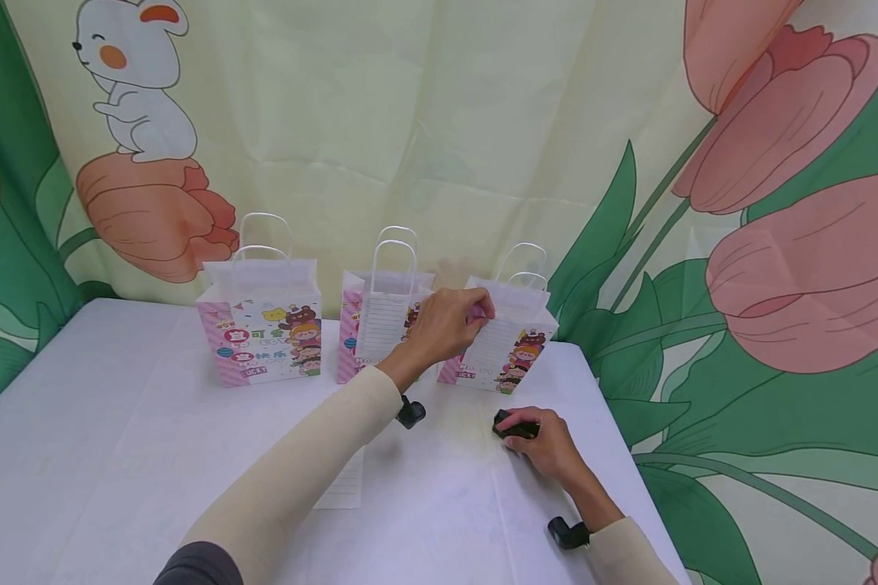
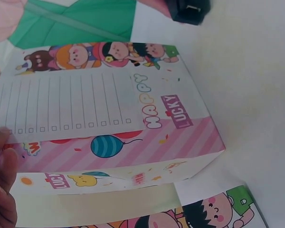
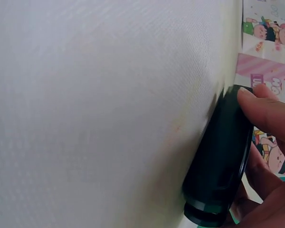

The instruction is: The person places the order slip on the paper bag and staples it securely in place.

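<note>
My left hand (image 1: pixel 442 325) is at the top edge of the right paper bag (image 1: pixel 528 357), pinching a lined checklist sheet (image 2: pixel 71 104) laid over the bag's printed front. In the left wrist view the thumb and fingers (image 2: pixel 7 166) are at the sheet's end, and the rest of the hand is cut off. Lower and nearer, my right hand (image 1: pixel 552 447) grips a black stapler (image 3: pixel 221 152) just in front of that bag, close over the table. The thumb lies along one end of the stapler in the right wrist view.
To the left stand a middle bag (image 1: pixel 349 325) with a lined sheet (image 1: pixel 379 329) on its front and a left bag (image 1: pixel 263 333). Another lined sheet (image 1: pixel 344 485) lies on the white table (image 1: pixel 139 422), partly under my left forearm. A printed curtain (image 1: pixel 497 122) hangs behind.
</note>
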Demonstrator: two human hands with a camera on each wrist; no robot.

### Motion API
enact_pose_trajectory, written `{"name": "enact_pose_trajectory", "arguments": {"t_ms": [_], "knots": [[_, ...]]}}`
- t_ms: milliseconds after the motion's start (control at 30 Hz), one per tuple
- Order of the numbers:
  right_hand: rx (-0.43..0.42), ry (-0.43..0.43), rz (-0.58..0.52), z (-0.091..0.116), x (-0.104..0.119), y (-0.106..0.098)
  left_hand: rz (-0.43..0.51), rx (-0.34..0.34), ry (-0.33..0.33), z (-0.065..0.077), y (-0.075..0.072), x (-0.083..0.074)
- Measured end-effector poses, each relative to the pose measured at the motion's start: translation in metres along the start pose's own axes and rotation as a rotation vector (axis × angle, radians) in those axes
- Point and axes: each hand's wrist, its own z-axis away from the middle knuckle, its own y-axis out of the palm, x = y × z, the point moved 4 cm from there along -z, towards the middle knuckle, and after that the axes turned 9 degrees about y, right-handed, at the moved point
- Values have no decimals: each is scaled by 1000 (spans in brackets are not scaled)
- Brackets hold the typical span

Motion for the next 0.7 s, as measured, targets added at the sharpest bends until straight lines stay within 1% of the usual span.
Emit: {"name": "enact_pose_trajectory", "arguments": {"t_ms": [200,467,700], "knots": [[-1,18,-63,-1,0,-1,-11,-7,7,0,0,1],[-18,-32,-94,-1,3,-4,-10,-5,5,0,0,1],[-39,-43,-99,0,8,-7,-10,0,7,0,0,1]]}}
